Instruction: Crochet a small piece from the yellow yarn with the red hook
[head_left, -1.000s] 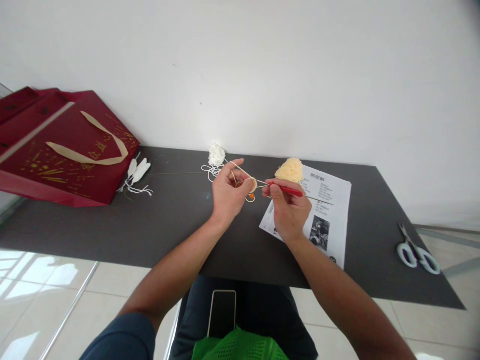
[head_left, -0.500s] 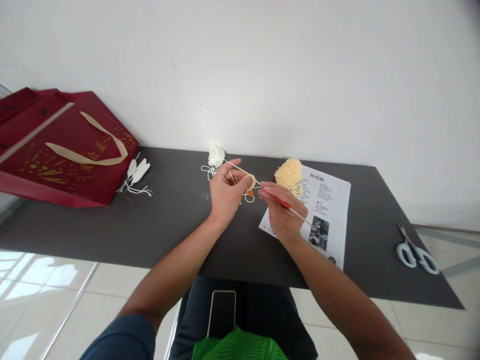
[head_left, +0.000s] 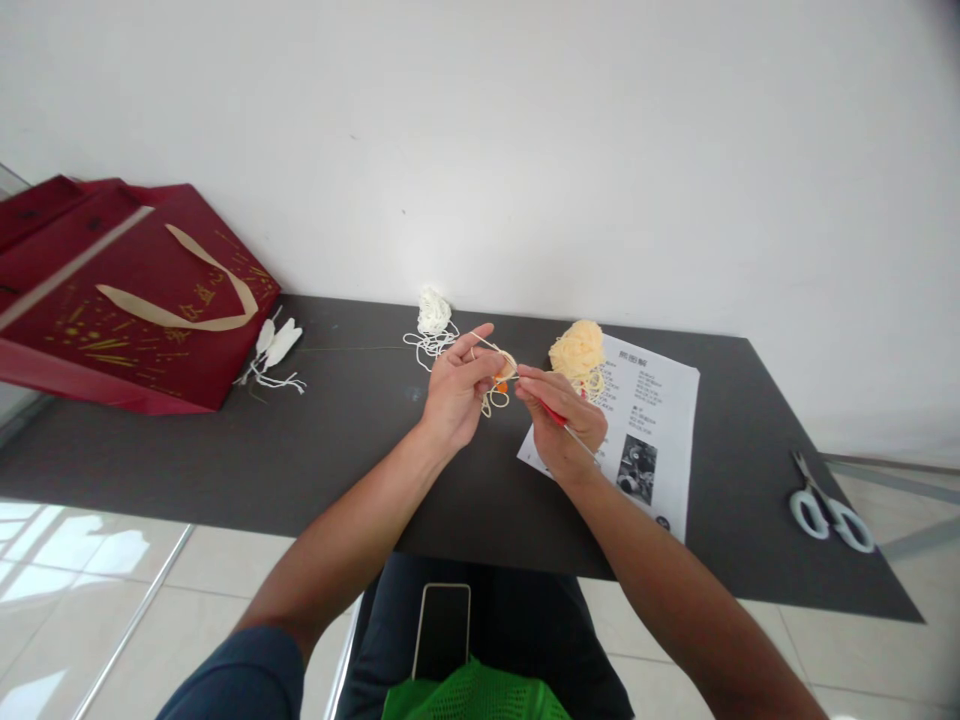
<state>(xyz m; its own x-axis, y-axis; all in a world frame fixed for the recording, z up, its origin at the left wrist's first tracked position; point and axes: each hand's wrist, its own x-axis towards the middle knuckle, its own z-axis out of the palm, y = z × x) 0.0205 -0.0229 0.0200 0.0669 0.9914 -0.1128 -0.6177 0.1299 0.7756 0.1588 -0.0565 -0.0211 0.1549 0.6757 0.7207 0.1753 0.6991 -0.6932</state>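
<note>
My left hand (head_left: 459, 392) pinches a small pale-yellow crochet piece (head_left: 508, 362), with yarn running over its raised index finger. An orange stitch marker or similar small orange thing (head_left: 502, 386) shows at the piece, and a loose loop of yarn (head_left: 491, 402) hangs below. My right hand (head_left: 562, 420) is closed around a crochet hook (head_left: 553, 414) with a red grip and a metal shaft. The hook's tip is at the piece, too small to make out clearly. Behind my right hand lies a pale-yellow yarn ball (head_left: 577, 349), resting partly against a printed sheet (head_left: 675, 420).
White yarn (head_left: 434, 312) lies by the wall. Two white pieces with yarn tails (head_left: 279, 345) sit beside a dark red gift bag (head_left: 142, 310) at left. Scissors (head_left: 829, 512) lie at the table's (head_left: 337, 440) right end. A phone (head_left: 442, 630) rests on my lap.
My hands have come closer together, the left shifting slightly right. The hook has moved left toward the piece, and the yarn from my index finger is drawn shorter.
</note>
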